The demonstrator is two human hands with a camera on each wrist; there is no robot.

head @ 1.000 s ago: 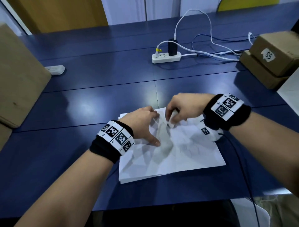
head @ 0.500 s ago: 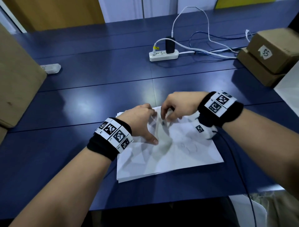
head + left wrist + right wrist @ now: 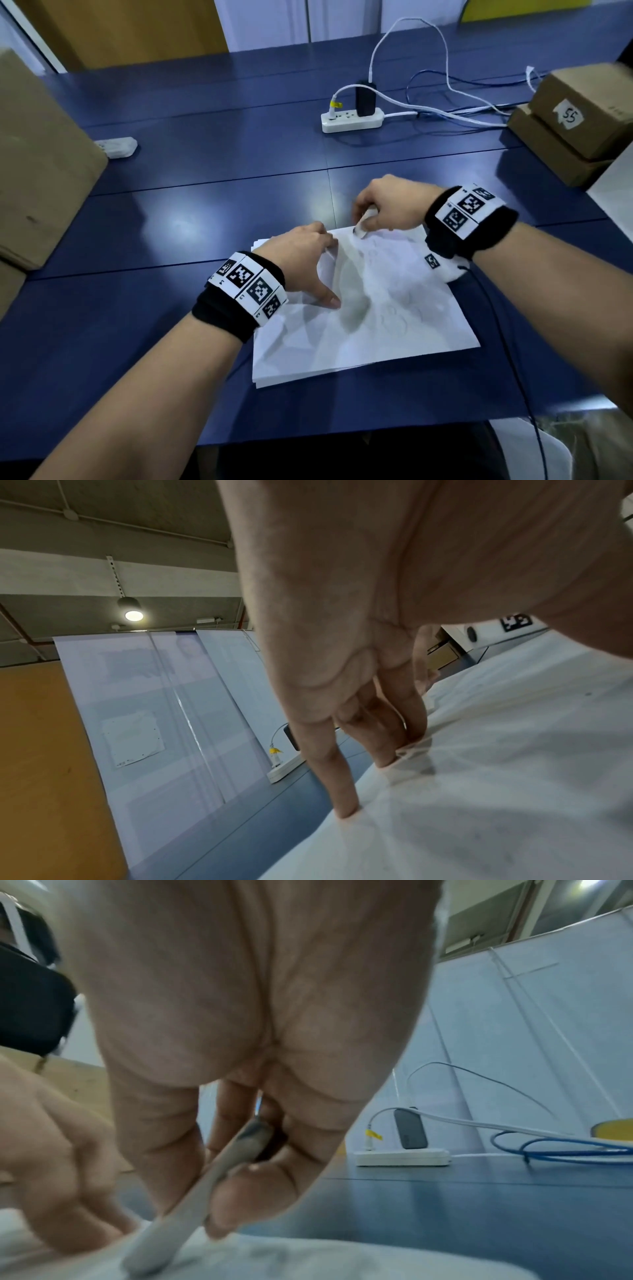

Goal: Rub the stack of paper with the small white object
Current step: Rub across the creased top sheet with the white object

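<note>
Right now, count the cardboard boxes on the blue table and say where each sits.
3 in view: one large cardboard box at the table's left edge, and two stacked at the far right, the upper box labelled 55 on the lower box. More may lie outside the frame.

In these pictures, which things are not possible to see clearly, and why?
- Small white object: in the head view, mostly covered by the right hand; blurred in the right wrist view.
- Pencil marks on the stack of paper: too faint to read in the head view.
- Left hand fingertips: head view hides them behind the knuckles.
- Cardboard box: cut off by the right edge.
</note>
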